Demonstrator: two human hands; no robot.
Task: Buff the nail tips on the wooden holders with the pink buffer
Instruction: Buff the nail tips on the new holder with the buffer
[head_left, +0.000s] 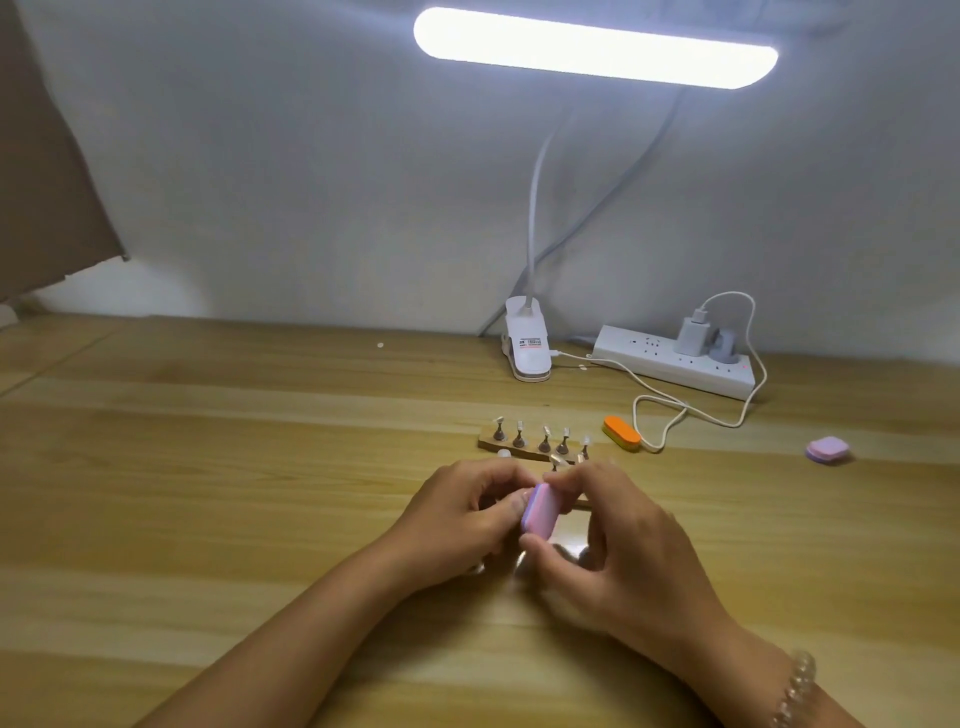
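Left hand (462, 514), right hand (623, 551) mostly hide nearer holder (581, 502).

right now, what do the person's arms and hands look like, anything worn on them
Both forearms are bare, no sleeves in view. A bracelet of clear round beads sits on the right wrist. The left hand and right hand wear no gloves.

Pink buffer (540, 508), orange buffer (622, 432).
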